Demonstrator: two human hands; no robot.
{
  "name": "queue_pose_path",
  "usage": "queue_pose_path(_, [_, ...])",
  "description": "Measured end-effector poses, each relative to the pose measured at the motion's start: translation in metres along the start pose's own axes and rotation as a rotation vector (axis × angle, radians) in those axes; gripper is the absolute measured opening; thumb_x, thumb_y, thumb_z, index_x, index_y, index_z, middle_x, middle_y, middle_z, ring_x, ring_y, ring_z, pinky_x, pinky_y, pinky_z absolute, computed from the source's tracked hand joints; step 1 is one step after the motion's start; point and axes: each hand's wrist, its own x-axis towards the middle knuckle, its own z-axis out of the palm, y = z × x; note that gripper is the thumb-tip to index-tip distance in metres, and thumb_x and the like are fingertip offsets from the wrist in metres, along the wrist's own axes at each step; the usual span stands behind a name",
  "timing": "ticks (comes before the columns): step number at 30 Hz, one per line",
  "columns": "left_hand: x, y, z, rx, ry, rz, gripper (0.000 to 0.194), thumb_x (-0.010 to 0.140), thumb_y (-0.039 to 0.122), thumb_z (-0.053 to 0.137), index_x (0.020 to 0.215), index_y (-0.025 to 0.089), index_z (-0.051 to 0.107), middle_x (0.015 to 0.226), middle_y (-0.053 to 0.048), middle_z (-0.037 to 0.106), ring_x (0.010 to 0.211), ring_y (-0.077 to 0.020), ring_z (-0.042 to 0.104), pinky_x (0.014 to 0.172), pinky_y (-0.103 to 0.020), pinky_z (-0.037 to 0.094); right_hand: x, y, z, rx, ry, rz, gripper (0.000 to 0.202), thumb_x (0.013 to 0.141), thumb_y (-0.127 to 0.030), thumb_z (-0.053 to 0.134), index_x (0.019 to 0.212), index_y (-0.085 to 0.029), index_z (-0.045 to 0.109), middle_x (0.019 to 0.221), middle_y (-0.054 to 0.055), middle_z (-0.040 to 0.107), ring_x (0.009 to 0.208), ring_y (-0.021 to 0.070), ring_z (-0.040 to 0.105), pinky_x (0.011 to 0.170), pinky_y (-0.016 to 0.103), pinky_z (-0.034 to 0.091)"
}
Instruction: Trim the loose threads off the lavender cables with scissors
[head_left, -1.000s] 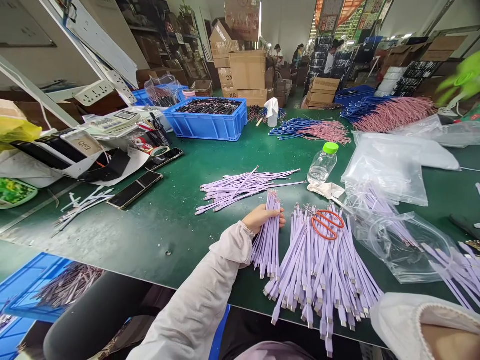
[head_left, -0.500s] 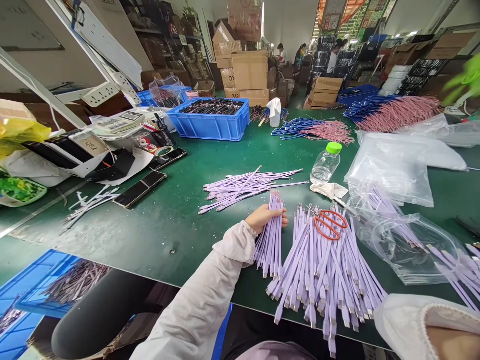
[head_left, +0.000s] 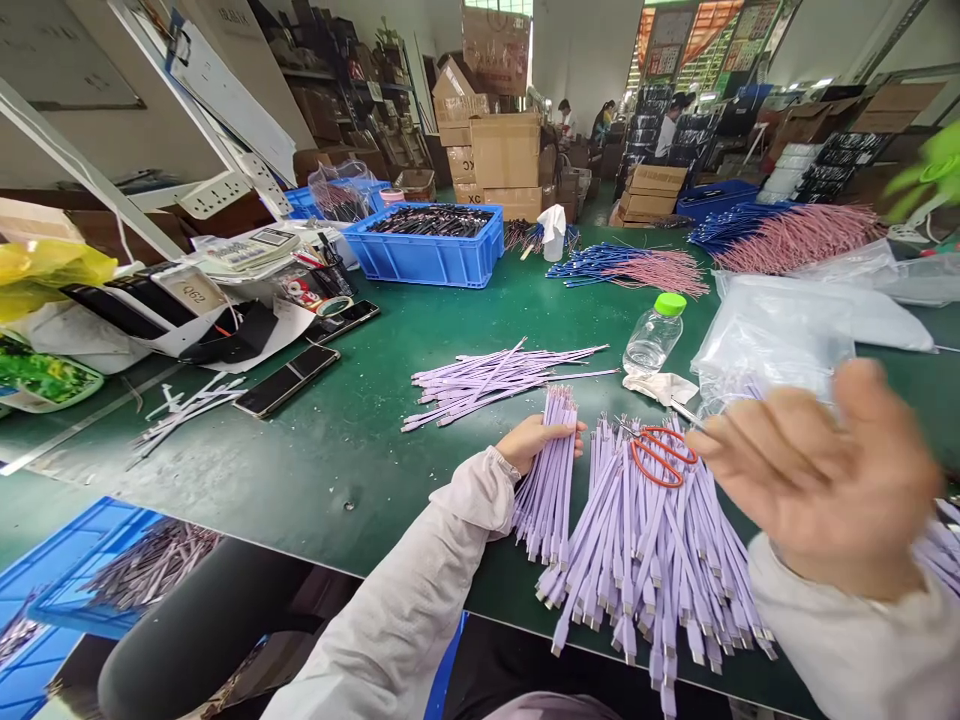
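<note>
My left hand (head_left: pixel 536 440) is closed around a bundle of lilac flat cables (head_left: pixel 546 500), their stripped wire ends up and metal plugs toward me. Just right of it lies a large fanned pile of the same cables (head_left: pixel 652 560), some plugs hanging over the table edge. Orange-handled scissors (head_left: pixel 664 456) rest on top of that pile. My right hand (head_left: pixel 817 480), blurred, hovers in the air right of the pile, thumb apart from the loosely bent fingers, and nothing shows in it. Beyond my left hand more lilac cables (head_left: pixel 487 380) lie loose.
A clear bottle with a green lid (head_left: pixel 654 335) stands behind a white cloth (head_left: pixel 660 387). Plastic bags (head_left: pixel 780 330) lie at the right. Farther back are a blue crate (head_left: pixel 427 255) and blue-and-pink wires (head_left: pixel 637 265). Two phones (head_left: pixel 286 381) lie at the left.
My right hand has risen into view from the lower right, toward the scissors and cable pile. My left hand keeps its hold on the bundle. The view has shifted slightly.
</note>
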Motion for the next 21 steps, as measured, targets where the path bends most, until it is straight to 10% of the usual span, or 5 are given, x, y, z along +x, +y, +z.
queue_pose_path(4, [-0.001,0.001,0.002,-0.015,-0.004,0.018,0.025,0.072,0.019,0.074,0.094,0.008,0.069,0.069,-0.007,0.068,0.064,-0.0142,0.066,0.07,-0.026,0.055,0.019,0.034,0.008,0.628,0.027,0.291,0.056,0.095,-0.045,0.034,0.047,-0.02,0.018,0.043,-0.005,0.019,0.043,0.0104,0.02,0.09,0.044,0.048])
queue_pose_path(12, [-0.004,0.004,0.006,-0.032,0.026,0.014,0.032,0.069,0.019,0.077,0.096,0.008,0.066,0.069,-0.006,0.067,0.063,-0.0145,0.064,0.069,-0.027,0.054,0.021,0.059,0.008,0.862,-0.007,0.312,0.056,0.093,-0.046,0.039,0.048,-0.019,0.021,0.043,-0.006,0.021,0.044,0.0094,0.02,0.094,0.04,0.047])
queue_pose_path(15, [-0.004,0.003,0.007,-0.011,0.065,0.025,0.036,0.061,0.024,0.083,0.089,0.009,0.066,0.07,-0.007,0.068,0.063,-0.0152,0.064,0.066,-0.027,0.052,0.022,0.073,0.004,0.553,-0.023,0.256,0.051,0.09,-0.049,0.044,0.049,-0.021,0.033,0.047,-0.005,0.03,0.047,0.0107,0.031,0.08,0.038,0.05])
queue_pose_path(21, [-0.006,0.002,0.012,0.076,0.11,0.1,0.036,0.054,0.032,0.085,0.074,0.011,0.064,0.063,-0.003,0.064,0.055,-0.0114,0.056,0.058,-0.025,0.044,0.02,0.141,-0.015,-0.833,-0.216,0.117,0.018,0.072,-0.038,0.065,0.074,-0.021,0.06,0.078,0.005,0.058,0.082,0.0238,0.055,0.077,0.037,0.043])
